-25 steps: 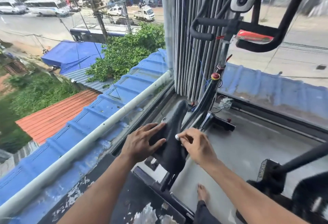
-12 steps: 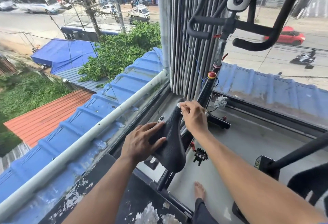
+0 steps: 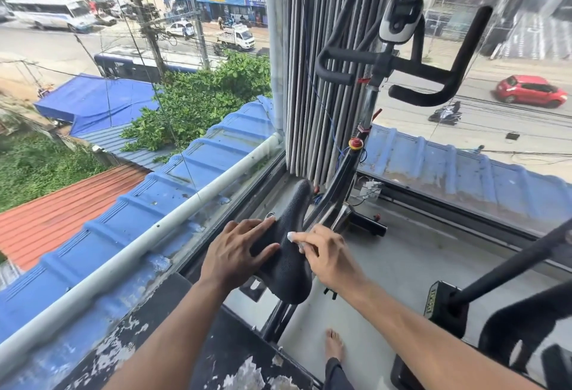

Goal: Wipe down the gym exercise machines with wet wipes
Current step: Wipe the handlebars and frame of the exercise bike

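the black saddle (image 3: pixel 286 253) of the exercise bike sits by the corner window, just below the handlebars (image 3: pixel 399 71) and console (image 3: pixel 399 18). the left hand (image 3: pixel 238 253) lies flat along the saddle's left side, fingers straight. the right hand (image 3: pixel 322 250) pinches a small white wet wipe (image 3: pixel 291 236) against the saddle's top. a bare foot (image 3: pixel 334 346) stands on the grey floor (image 3: pixel 402 266) below.
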The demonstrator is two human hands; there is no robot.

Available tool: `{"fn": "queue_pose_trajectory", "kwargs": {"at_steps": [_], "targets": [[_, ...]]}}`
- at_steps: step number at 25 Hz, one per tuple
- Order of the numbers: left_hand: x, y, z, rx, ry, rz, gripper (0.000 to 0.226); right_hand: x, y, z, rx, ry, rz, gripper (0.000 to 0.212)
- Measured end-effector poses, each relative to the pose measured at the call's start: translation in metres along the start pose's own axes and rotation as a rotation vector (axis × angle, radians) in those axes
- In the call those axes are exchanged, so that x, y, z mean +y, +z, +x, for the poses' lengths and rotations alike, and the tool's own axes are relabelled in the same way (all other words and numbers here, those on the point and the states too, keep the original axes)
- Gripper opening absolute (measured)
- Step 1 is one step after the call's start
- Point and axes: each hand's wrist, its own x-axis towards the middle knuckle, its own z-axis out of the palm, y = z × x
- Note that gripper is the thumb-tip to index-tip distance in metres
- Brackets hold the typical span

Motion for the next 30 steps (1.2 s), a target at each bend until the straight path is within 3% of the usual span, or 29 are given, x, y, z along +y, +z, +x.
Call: {"fn": "queue_pose_trajectory", "kwargs": {"at_steps": [4, 11, 15, 26, 30], "targets": [[-0.013, 0.009, -0.019, 0.030, 0.024, -0.053, 0.062, 0.004, -0.010, 0.007, -0.069, -0.012, -0.031, 0.027], [-0.016, 0.017, -0.051, 0.059, -0.061, -0.079, 0.063, 0.026, -0.020, 0.093, 0.155, 0.108, -0.132, 0.020], [-0.022, 0.021, -0.056, 0.025, -0.058, -0.100, 0.064, 0.034, -0.029, 0.130, 0.088, 0.152, -0.226, 0.016], [-0.019, 0.019, -0.056, 0.056, -0.088, -0.138, 0.070, -0.013, -0.003, 0.048, -0.108, -0.193, -0.197, 0.017], [-0.018, 0.019, -0.062, 0.028, -0.085, -0.112, 0.068, 0.011, -0.014, 0.084, -0.166, -0.252, -0.345, 0.014]]}}
